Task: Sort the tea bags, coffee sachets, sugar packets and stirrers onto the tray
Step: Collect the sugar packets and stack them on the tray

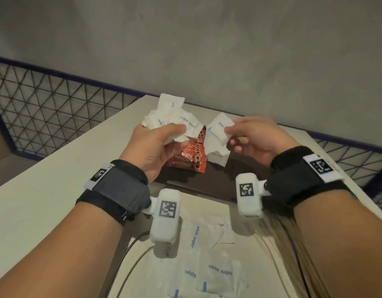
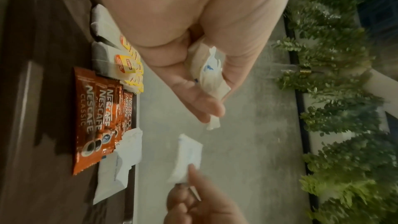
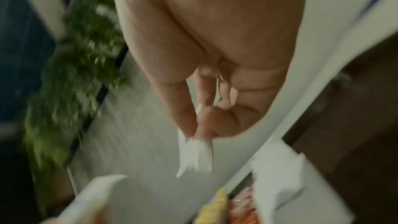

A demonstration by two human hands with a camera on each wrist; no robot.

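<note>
Two hands are raised above the tray (image 1: 207,188), well clear of the tabletop (image 1: 56,190) edges. A bunch of sugar packets (image 1: 175,117) is gripped in the left hand (image 1: 155,147); a single packet (image 1: 219,125) is pinched between thumb and fingers of the right hand (image 1: 256,140). On the dark tray, coffee sachets (image 1: 187,155) are fanned beside tea bags (image 2: 127,62) and more white packets. Loose sugar packets (image 1: 207,265) and stirrers (image 1: 278,244) are spread on the pale tabletop nearer the person. A grey wall (image 1: 207,50) is seen behind, with a mesh fence (image 1: 46,112).
</note>
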